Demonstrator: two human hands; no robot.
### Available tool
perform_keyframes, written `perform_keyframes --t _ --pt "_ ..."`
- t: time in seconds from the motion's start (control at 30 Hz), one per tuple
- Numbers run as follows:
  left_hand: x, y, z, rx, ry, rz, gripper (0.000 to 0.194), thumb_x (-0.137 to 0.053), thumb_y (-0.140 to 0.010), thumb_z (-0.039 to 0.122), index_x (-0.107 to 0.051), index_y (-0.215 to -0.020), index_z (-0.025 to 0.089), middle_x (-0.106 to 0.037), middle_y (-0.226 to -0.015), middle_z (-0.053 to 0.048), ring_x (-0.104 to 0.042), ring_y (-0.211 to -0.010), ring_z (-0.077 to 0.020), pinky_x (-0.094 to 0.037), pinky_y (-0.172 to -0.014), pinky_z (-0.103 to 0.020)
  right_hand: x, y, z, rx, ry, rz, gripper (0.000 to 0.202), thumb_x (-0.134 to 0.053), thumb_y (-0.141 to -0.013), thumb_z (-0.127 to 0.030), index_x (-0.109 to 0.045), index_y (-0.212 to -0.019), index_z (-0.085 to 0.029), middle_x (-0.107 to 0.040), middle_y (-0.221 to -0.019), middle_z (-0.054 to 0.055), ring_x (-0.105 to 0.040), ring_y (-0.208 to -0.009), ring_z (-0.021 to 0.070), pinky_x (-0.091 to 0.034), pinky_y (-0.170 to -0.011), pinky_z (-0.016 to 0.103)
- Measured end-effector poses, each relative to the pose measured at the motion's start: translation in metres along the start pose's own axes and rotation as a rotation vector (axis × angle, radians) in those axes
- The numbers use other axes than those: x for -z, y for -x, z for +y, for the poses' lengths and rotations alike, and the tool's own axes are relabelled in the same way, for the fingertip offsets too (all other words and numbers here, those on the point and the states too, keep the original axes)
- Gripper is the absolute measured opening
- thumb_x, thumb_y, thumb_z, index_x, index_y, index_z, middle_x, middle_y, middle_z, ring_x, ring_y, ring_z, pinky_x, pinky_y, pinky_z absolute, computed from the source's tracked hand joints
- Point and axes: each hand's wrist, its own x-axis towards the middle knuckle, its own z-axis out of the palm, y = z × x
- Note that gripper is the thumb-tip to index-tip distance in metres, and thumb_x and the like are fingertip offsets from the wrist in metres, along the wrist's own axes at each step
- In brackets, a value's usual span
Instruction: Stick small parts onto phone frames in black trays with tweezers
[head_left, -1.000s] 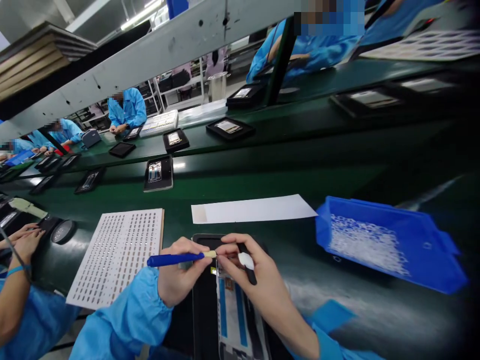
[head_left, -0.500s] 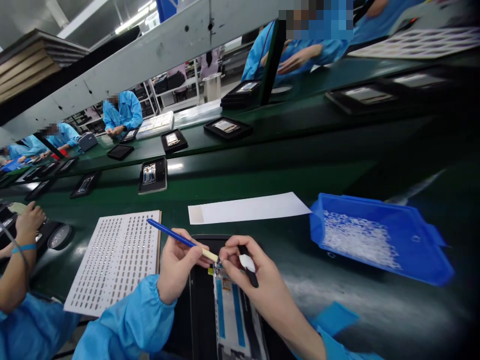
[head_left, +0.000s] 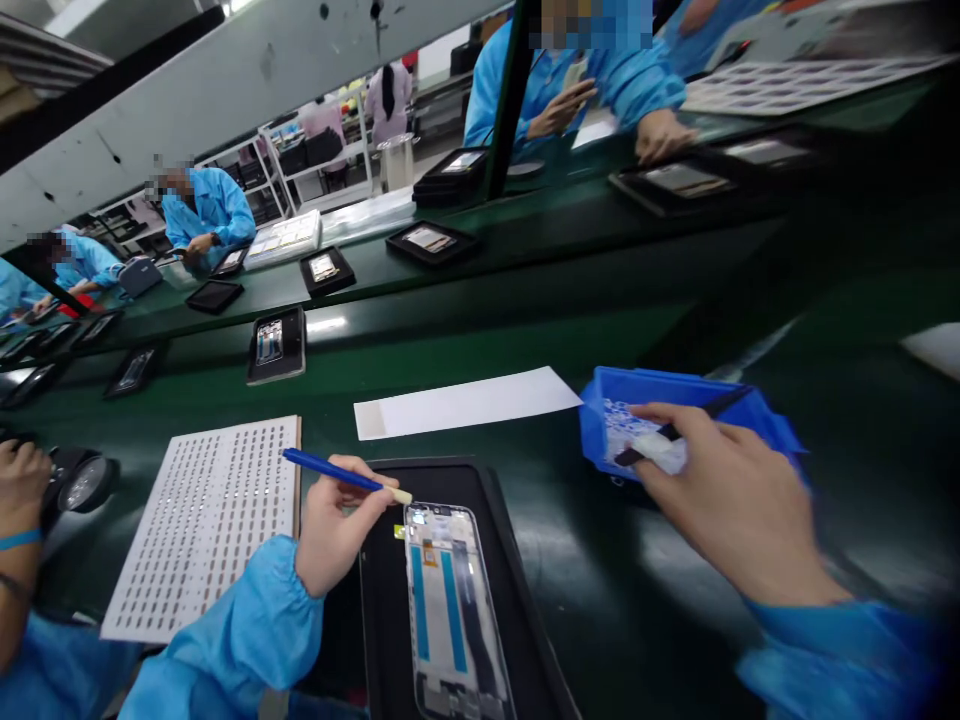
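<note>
With left hand [head_left: 334, 532] clamped on blue stick [head_left: 330, 468] and right hand [head_left: 739, 500] on dark tool [head_left: 628, 457], the phone frame [head_left: 442, 610] could be scratched by slippage

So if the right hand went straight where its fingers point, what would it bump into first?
Probably the small white pieces in the blue bin, since the right hand points that way. Whether it touches them now is hard to tell.

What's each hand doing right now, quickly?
Left hand: closed, holding a blue pen-like tool.
Right hand: partly curled over the blue bin, holding a black-and-white tool.
</note>
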Motion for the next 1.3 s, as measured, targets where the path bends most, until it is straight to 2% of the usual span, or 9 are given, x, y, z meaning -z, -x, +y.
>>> perform_keyframes --t 0.07,0.13,0.23,0.3,0.47,0.73,1.03,1.17,1.3 --pt "-0.002 -0.002 -0.002 -0.024 -0.106 -0.055 0.017 -0.070 -0.081 0.026 -0.056 -0.088 0.019 -0.076 -0.090 -0.005 -0.074 -0.083 -0.0190 -0.059 -0.073 -0.026 -0.008 0.017 -0.023 0.052 -0.163 -0.012 0.023 -0.056 -0.081 -0.033 -0.063 -0.098 -0.020 -0.068 -0.088 0.012 -0.061 -0.082 0.0285 -0.043 -0.067 0.038" --pt "-0.006 -0.004 -0.002 -0.041 -0.192 -0.114 0.011 -0.069 -0.083 0.025 -0.060 -0.087 0.019 -0.075 -0.091 -0.005 -0.073 -0.085 -0.0194 -0.058 -0.072 -0.026 -0.015 0.035 -0.049 0.172 -0.356 -0.104 0.017 -0.053 -0.085 -0.035 -0.062 -0.094 -0.024 -0.070 -0.089 0.007 -0.063 -0.083 0.0257 -0.046 -0.078 0.041" --pt "-0.014 -0.009 -0.001 -0.072 -0.310 -0.182 0.008 -0.069 -0.083 0.024 -0.064 -0.087 0.020 -0.075 -0.090 -0.004 -0.073 -0.083 -0.0191 -0.056 -0.066 -0.024 -0.027 0.055 -0.077 0.356 -0.491 -0.282 0.011 -0.049 -0.087 -0.026 -0.059 -0.089 -0.027 -0.069 -0.084 0.001 -0.064 -0.079 0.0216 -0.037 -0.100 0.050" --pt "-0.018 -0.012 0.000 -0.086 -0.367 -0.212 0.006 -0.069 -0.082 0.023 -0.064 -0.085 0.021 -0.075 -0.090 -0.003 -0.072 -0.080 -0.0189 -0.054 -0.063 -0.023 -0.034 0.062 -0.084 0.389 -0.509 -0.315 0.012 -0.048 -0.085 -0.020 -0.058 -0.089 -0.027 -0.068 -0.080 -0.001 -0.063 -0.077 0.0207 -0.031 -0.104 0.055" --pt "-0.024 -0.017 -0.001 -0.093 -0.415 -0.262 0.005 -0.068 -0.082 0.022 -0.064 -0.086 0.021 -0.075 -0.090 -0.003 -0.072 -0.079 -0.0180 -0.054 -0.060 -0.022 -0.044 0.064 -0.086 0.379 -0.564 -0.327 0.025 -0.044 -0.078 -0.007 -0.054 -0.090 -0.027 -0.063 -0.071 -0.003 -0.060 -0.073 0.0184 -0.031 -0.106 0.058" --pt "-0.026 -0.016 0.002 -0.142 -0.518 -0.315 0.005 -0.065 -0.086 0.023 -0.062 -0.089 0.019 -0.074 -0.092 -0.003 -0.071 -0.079 -0.0156 -0.054 -0.061 -0.020 -0.043 0.065 -0.089 0.350 -0.652 -0.314 0.016 -0.045 -0.085 -0.010 -0.051 -0.087 -0.025 -0.064 -0.076 -0.002 -0.060 -0.074 0.0170 -0.036 -0.104 0.055" --pt "-0.030 -0.012 0.004 -0.345 -0.747 -0.319 0.007 -0.060 -0.091 0.027 -0.063 -0.092 0.020 -0.074 -0.090 -0.002 -0.071 -0.078 -0.0153 -0.057 -0.068 -0.023 -0.046 0.069 -0.086 0.316 -0.680 -0.364 0.030 -0.042 -0.077 0.000 -0.051 -0.090 -0.025 -0.060 -0.071 -0.005 -0.057 -0.073 0.0163 -0.034 -0.107 0.055" --pt "-0.032 -0.010 0.005 -0.460 -0.855 -0.376 0.011 -0.054 -0.095 0.029 -0.062 -0.094 0.020 -0.074 -0.093 -0.003 -0.071 -0.083 -0.0157 -0.057 -0.074 -0.024 -0.045 0.069 -0.086 0.302 -0.685 -0.381 0.032 -0.041 -0.074 0.002 -0.050 -0.087 -0.025 -0.059 -0.069 -0.005 -0.056 -0.072 0.0160 -0.033 -0.107 0.056" --pt "-0.034 -0.013 0.005 -0.428 -0.927 -0.441 0.013 -0.053 -0.095 0.031 -0.061 -0.098 0.021 -0.073 -0.095 -0.002 -0.071 -0.085 -0.0158 -0.056 -0.075 -0.024 -0.047 0.069 -0.085 0.320 -0.687 -0.379 0.033 -0.042 -0.074 0.001 -0.051 -0.091 -0.026 -0.060 -0.070 -0.005 -0.057 -0.073 0.0162 -0.033 -0.107 0.056"
